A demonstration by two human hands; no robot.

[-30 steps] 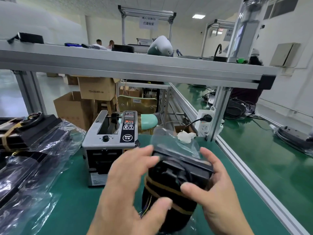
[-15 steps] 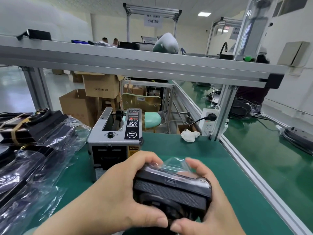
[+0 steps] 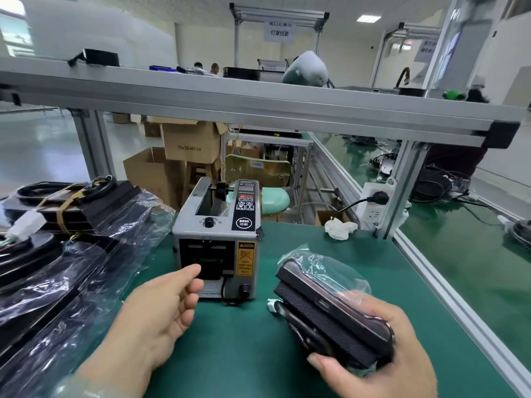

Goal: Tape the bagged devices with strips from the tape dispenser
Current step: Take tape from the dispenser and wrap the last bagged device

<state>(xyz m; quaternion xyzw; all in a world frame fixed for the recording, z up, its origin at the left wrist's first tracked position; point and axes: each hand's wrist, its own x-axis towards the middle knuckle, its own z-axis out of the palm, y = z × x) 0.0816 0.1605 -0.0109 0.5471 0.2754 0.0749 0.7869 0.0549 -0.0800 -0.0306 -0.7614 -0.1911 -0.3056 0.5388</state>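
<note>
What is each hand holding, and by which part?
The right hand grips the bagged device by its near end. The left hand holds nothing, open near the tape dispenser's front.

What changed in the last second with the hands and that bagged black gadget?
The left hand let go of the bagged device and reached forward to the tape dispenser. The right hand now holds the device alone, carried to the right. The dispenser and the bagged pile on the left stayed put.

Cardboard boxes (image 3: 189,145) and a mint stool (image 3: 275,198) behind the green bench (image 3: 244,354)
</note>
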